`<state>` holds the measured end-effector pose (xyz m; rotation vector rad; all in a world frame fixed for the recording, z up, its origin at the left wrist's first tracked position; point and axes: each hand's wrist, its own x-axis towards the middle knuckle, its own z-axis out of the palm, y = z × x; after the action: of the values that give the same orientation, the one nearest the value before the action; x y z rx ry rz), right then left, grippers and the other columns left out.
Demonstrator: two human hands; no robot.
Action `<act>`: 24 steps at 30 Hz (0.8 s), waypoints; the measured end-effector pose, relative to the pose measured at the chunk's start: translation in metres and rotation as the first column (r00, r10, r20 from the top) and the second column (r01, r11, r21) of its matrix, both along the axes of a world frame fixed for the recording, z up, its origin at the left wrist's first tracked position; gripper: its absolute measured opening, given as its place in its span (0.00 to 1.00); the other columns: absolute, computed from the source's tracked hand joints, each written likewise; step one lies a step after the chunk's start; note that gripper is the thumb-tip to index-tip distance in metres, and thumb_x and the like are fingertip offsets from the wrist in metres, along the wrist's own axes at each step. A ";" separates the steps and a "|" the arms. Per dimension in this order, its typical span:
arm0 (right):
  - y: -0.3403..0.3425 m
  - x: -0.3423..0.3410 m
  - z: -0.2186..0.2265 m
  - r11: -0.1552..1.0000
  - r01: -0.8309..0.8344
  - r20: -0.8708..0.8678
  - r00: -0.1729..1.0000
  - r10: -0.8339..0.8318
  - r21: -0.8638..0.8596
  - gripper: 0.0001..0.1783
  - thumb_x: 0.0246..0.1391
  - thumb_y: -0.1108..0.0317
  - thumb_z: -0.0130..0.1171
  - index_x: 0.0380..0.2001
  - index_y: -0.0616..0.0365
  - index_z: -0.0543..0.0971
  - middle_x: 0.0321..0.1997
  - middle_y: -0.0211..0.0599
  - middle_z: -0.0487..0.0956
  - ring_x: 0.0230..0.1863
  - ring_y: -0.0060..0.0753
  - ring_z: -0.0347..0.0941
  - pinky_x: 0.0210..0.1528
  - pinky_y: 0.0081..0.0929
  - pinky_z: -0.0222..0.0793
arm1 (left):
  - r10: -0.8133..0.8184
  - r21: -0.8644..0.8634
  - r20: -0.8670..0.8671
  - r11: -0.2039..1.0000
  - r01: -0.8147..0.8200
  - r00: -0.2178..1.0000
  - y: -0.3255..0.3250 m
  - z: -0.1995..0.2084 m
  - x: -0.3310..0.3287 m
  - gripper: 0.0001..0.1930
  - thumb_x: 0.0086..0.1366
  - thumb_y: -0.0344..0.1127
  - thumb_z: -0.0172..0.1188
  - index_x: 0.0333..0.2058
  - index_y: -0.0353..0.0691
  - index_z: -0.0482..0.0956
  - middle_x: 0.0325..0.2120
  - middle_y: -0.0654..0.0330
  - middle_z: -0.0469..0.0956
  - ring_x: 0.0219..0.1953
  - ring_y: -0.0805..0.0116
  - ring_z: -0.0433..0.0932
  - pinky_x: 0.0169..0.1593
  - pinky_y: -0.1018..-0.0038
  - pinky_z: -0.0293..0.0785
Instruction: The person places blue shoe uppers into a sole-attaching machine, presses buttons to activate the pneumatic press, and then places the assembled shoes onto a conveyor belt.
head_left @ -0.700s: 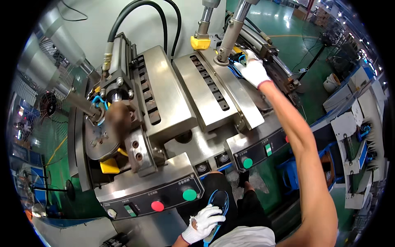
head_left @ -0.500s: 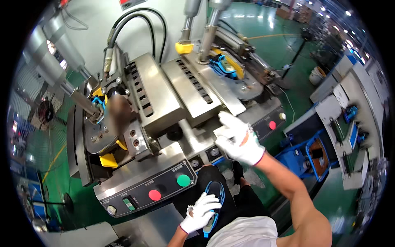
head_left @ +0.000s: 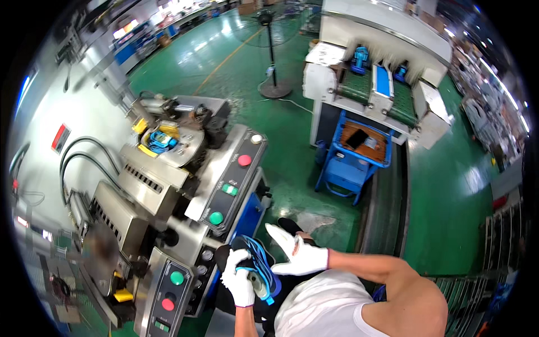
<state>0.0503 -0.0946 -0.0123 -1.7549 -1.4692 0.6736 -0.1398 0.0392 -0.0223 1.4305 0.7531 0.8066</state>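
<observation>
While the left hand [head_left: 238,282] clamps a dark shoe [head_left: 260,263] trimmed bright blue, the right hand [head_left: 303,257] is splayed.

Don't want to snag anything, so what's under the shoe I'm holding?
Black clothing on your leg shows beside the blue-trimmed shoe in your left hand; the shoe's underside and whatever lies directly beneath are covered.

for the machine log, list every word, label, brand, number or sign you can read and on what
No text is clear enough to quote.
Far control panel: button labels, too small to read.
Near control panel: the same.
Red-and-white wall sign: too blurred.
White sheet: any print too small.
Blue-trimmed shoe: no lettering visible.
</observation>
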 end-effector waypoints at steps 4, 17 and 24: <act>-0.054 -0.005 0.018 0.984 0.170 -0.092 0.982 -0.164 0.059 0.63 0.51 0.44 0.73 0.76 0.71 0.52 0.78 0.64 0.57 0.81 0.57 0.51 0.82 0.42 0.45 | -0.156 0.330 0.051 0.935 0.130 0.987 -0.012 0.052 0.092 0.18 0.55 0.21 0.52 0.43 0.36 0.83 0.46 0.54 0.82 0.55 0.55 0.79 0.75 0.51 0.57; -0.147 0.416 0.039 -0.082 0.851 -0.348 0.122 -0.929 0.519 0.38 0.60 0.47 0.70 0.62 0.67 0.77 0.60 0.48 0.82 0.60 0.42 0.77 0.66 0.39 0.70 | -0.821 0.656 -0.160 0.325 0.681 0.547 -0.094 0.084 0.252 0.24 0.64 0.31 0.66 0.59 0.36 0.79 0.59 0.46 0.79 0.63 0.44 0.76 0.69 0.51 0.69; -0.254 0.710 0.010 0.316 0.946 0.406 0.315 -0.858 -0.067 0.49 0.65 0.27 0.50 0.65 0.63 0.77 0.68 0.46 0.78 0.68 0.42 0.73 0.70 0.35 0.64 | -0.484 0.215 -0.456 0.754 0.621 0.747 -0.063 -0.033 0.118 0.20 0.68 0.32 0.65 0.57 0.35 0.79 0.53 0.46 0.80 0.57 0.46 0.79 0.62 0.59 0.75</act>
<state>0.7604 -0.3491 -0.0019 -2.6137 -0.2334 -0.0465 -0.0222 -0.0235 -0.0556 2.0481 0.4052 0.1836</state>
